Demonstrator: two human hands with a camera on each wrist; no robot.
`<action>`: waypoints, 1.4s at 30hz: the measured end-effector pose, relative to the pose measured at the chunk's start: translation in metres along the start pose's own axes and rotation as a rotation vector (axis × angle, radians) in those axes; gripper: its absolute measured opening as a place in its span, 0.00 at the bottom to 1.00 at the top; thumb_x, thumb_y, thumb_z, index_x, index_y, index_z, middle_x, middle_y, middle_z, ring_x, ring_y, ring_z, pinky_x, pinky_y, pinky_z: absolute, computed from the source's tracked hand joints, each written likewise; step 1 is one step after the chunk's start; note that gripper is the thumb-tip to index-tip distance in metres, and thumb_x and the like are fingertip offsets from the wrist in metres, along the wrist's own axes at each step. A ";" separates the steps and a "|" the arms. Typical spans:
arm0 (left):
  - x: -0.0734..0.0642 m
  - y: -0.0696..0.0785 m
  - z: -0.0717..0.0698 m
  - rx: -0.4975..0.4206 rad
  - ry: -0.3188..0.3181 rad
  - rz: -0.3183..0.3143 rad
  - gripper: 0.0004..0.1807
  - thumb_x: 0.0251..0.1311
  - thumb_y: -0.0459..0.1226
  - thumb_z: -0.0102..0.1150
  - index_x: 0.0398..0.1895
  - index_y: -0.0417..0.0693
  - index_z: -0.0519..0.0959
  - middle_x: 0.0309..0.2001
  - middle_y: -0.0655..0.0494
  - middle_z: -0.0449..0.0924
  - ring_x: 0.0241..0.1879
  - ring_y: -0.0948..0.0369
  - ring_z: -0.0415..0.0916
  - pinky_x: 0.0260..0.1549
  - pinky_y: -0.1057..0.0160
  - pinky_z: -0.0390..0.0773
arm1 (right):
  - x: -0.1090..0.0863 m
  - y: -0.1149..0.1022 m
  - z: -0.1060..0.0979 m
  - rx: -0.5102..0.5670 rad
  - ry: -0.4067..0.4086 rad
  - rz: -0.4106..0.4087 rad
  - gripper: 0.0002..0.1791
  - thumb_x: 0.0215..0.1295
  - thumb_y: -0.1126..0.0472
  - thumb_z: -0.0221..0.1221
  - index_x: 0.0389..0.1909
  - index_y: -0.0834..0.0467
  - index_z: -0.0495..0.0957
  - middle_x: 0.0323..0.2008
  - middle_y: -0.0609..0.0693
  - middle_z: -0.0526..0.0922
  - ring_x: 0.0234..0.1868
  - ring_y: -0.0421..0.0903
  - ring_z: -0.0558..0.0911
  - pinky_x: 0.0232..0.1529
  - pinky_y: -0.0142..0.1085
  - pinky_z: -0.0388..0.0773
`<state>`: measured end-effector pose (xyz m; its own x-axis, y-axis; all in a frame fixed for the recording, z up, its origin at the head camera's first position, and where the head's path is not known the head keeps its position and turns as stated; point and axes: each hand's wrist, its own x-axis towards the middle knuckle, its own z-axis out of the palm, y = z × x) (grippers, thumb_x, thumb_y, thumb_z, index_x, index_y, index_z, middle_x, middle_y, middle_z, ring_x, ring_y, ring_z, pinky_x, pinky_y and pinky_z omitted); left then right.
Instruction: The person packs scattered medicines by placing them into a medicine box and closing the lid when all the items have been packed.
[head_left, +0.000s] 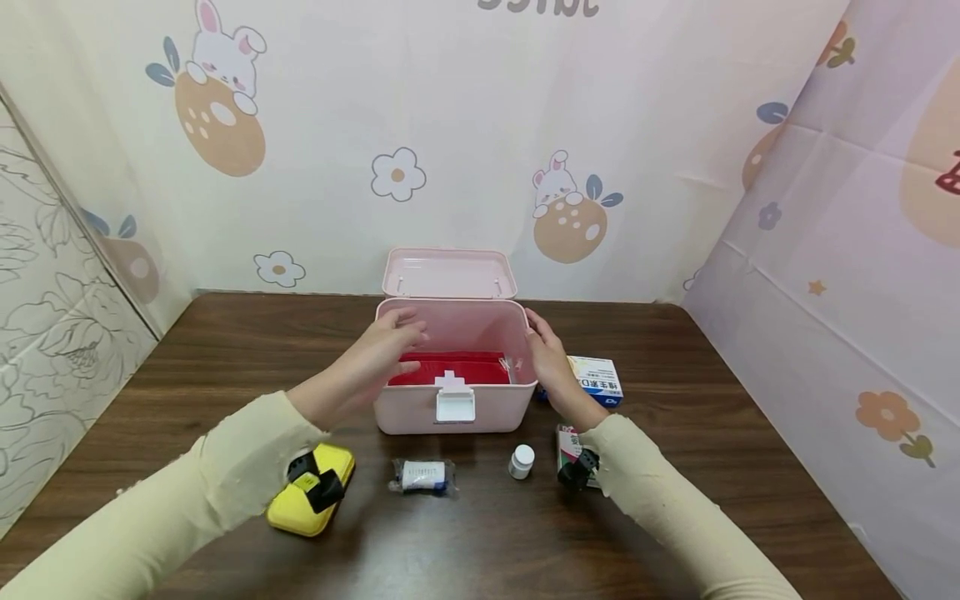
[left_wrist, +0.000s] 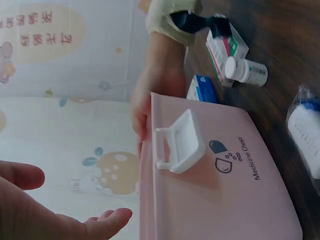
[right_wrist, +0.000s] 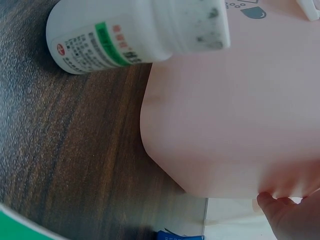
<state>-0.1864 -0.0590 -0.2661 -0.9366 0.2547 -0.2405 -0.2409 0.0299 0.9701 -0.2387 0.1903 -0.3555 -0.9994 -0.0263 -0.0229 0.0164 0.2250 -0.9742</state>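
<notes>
Along the front of the brown wood-grain counter [head_left: 645, 542], we find a yellow case [head_left: 298, 515] at the left, partly hidden, then a clear-wrapped packet [head_left: 423, 476] holding something white and blue. Next comes a small white bottle [head_left: 521, 462] standing upright (we can make out a green stripe on its label up close). Just right of it lies a white box with pink and green [head_left: 567, 443], partly covered; farther back we see a blue-and-white box [head_left: 597, 379]. Behind, we have a pale cloth [head_left: 465, 196] printed with rabbits, fruit and flowers, and, at far left, a white panel [head_left: 56, 317] with line-drawn blooms.
</notes>
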 end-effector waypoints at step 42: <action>-0.060 -0.122 -0.076 1.418 0.053 0.021 0.48 0.43 0.60 0.75 0.45 0.22 0.70 0.30 0.40 0.70 0.27 0.49 0.75 0.28 0.47 0.79 | 0.002 0.003 -0.001 0.023 -0.006 -0.022 0.29 0.82 0.58 0.37 0.79 0.59 0.50 0.76 0.59 0.57 0.74 0.58 0.59 0.71 0.53 0.59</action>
<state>-0.1197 -0.1514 -0.3726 -0.9527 0.2320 -0.1963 0.1984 0.9641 0.1764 -0.2403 0.1919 -0.3580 -0.9993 -0.0367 -0.0030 -0.0044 0.2019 -0.9794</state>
